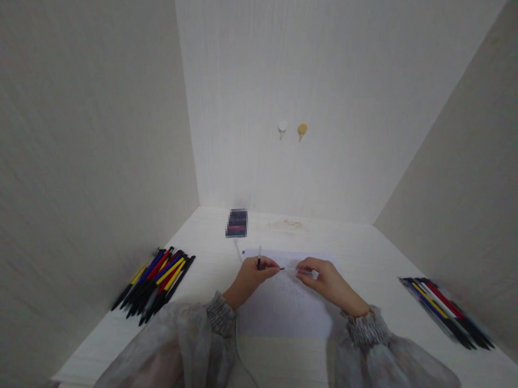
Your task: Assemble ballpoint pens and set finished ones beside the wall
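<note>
My left hand (253, 276) is closed around a thin pen part (259, 259) with a dark tip pointing right. My right hand (323, 278) pinches a clear pen barrel (302, 270) whose end meets the left hand's piece between the two hands. Both hands hover just above a white sheet of paper (283, 309) with faint writing, lying on the white table (368, 252). Loose grey sleeves cover both wrists.
A pile of several pens in black, red, yellow and blue (156, 279) lies at the left of the table. A row of several pens (444, 311) lies at the right edge. A dark phone (237, 223) with a white cable sits at the back. Walls enclose three sides.
</note>
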The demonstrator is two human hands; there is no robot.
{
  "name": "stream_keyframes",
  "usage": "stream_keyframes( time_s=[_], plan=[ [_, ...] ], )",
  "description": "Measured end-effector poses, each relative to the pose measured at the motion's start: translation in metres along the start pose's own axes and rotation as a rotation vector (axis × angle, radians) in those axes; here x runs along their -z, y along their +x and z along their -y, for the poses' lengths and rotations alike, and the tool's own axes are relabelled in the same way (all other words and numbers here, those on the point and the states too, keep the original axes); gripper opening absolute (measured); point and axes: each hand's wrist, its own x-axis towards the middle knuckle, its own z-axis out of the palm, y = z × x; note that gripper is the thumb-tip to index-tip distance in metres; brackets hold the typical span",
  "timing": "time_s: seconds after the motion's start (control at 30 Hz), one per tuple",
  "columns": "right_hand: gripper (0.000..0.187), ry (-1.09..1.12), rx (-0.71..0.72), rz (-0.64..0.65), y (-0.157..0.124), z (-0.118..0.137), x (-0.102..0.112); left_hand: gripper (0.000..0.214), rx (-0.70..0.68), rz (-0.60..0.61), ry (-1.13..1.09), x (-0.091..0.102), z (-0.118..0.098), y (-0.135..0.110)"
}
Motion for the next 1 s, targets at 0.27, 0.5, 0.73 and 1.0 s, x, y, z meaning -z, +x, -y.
stream_keyframes(
  time_s=[0.27,0.5,0.73,1.0],
  plan=[
    [0.016,0.078,0.024,0.006,0.001,-0.001,-0.010,0.026,-0.063,0.011,0.009,-0.001,0.009,0.003],
    [0.019,0.343,-0.112,0.000,0.004,0.000,-0.034,0.027,-0.027,0.015,-0.100,0.000,0.006,0.003],
    [0.026,0.876,-0.203,-0.062,0.007,0.002,-0.049,0.026,-0.138,-0.061,-0.092,0.000,0.000,0.003],
    [0.025,1.065,-0.275,-0.276,0.007,0.001,-0.032,0.010,-0.227,-0.162,-0.005,-0.003,0.014,0.010]
  ],
)
